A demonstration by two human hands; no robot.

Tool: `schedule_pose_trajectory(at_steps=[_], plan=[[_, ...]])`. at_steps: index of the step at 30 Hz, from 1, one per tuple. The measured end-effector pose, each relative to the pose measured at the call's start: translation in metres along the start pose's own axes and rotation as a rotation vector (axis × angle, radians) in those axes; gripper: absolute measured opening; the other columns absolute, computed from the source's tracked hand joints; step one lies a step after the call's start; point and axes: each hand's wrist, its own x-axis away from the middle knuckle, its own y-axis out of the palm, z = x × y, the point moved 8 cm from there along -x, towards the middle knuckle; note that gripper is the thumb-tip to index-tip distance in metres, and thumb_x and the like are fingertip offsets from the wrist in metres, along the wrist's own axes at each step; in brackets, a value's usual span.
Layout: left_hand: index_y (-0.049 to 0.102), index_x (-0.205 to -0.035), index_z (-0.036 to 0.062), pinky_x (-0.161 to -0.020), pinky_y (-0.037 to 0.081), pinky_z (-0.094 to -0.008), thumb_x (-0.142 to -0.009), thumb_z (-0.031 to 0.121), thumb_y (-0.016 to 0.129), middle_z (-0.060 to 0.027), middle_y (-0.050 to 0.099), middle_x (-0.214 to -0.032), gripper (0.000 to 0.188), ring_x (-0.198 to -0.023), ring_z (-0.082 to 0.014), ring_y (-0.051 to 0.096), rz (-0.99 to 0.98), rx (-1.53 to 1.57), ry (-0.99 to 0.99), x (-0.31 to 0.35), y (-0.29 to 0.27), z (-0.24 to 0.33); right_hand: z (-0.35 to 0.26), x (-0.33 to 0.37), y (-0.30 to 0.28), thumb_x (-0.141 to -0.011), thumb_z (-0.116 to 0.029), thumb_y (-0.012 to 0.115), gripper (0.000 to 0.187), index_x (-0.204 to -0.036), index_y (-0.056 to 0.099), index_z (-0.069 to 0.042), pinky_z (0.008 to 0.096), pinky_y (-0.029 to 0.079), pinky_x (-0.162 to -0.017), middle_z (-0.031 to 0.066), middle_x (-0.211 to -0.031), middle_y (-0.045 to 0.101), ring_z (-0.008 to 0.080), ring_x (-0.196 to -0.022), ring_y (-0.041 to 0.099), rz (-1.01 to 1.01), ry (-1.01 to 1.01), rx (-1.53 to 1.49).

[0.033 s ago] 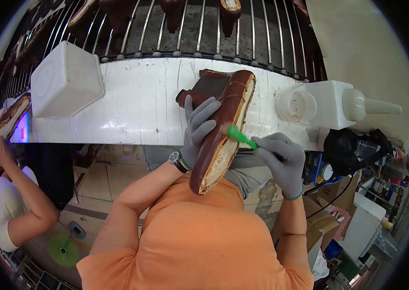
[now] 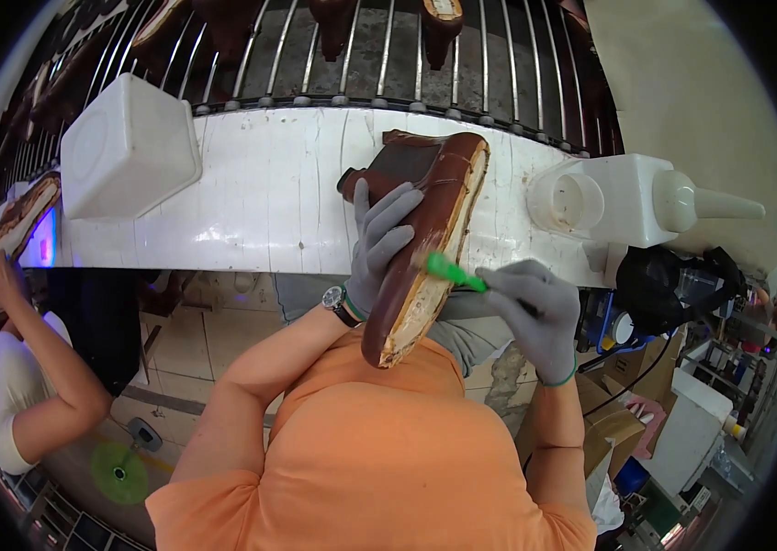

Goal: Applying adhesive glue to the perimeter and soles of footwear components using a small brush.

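Note:
A brown leather boot (image 2: pixel 436 195) lies tilted on its side, its toe toward me past the table's near edge. Its pale, soleless underside faces right. My gloved left hand (image 2: pixel 383 241) is closed around the boot's upper from the left, fingers spread over the leather. In my gloved right hand (image 2: pixel 535 308) is a small green-handled brush (image 2: pixel 451 271), gripped between thumb and fingers. The brush head is blurred and lies over the rim where the leather meets the underside, near the boot's middle.
Beyond the white table (image 2: pixel 260 197) runs a roller rack (image 2: pixel 365 55) carrying more boots. A white plastic container (image 2: pixel 127 151) stands at left. To the right are a round white cup (image 2: pixel 565 202) and a white bottle (image 2: pixel 632 197). At far left, a co-worker's hand (image 2: pixel 5 280) holds another boot.
The brush has shifted slightly toward me and to the left along the boot's rim. My left hand and the boot keep their place.

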Motion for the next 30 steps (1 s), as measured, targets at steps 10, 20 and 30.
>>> schedule_pose_trajectory(at_steps=[10,20,30], plan=[[0.032,-0.139,0.0114,-0.117,0.012,-0.0632,-0.082,0.017,0.077,-0.0211,0.047,-0.142,0.072,-0.130,-0.0371,0.050,0.083,-0.056,0.027,0.004,0.001,-0.008,0.025,0.005,-0.013,-0.079,-0.005,0.075,0.016,-0.094,0.075,-0.002,0.0239,0.045,-0.058,0.0059,-0.079,0.067,0.0097,-0.066,0.059,0.281,0.224,-0.053],[0.035,-0.137,0.0097,-0.116,0.019,-0.0583,-0.080,0.017,0.078,-0.0164,0.049,-0.140,0.072,-0.129,-0.0330,0.050,-0.061,-0.108,-0.029,-0.025,0.003,0.003,-0.009,0.023,0.009,-0.078,-0.002,0.074,0.022,-0.100,0.076,-0.002,0.0244,0.045,-0.062,0.0090,-0.082,0.068,0.0119,-0.069,0.060,0.060,0.072,-0.184],[0.046,-0.137,0.0098,-0.104,0.033,-0.0489,-0.078,0.023,0.075,-0.0083,0.055,-0.133,0.066,-0.114,-0.0288,0.055,-0.387,-0.121,0.023,-0.086,0.004,0.024,-0.040,0.006,-0.020,-0.078,0.000,0.074,0.023,-0.101,0.076,-0.004,0.0242,0.045,-0.059,0.0081,-0.079,0.068,0.0122,-0.067,0.062,0.059,-0.146,-0.106]])
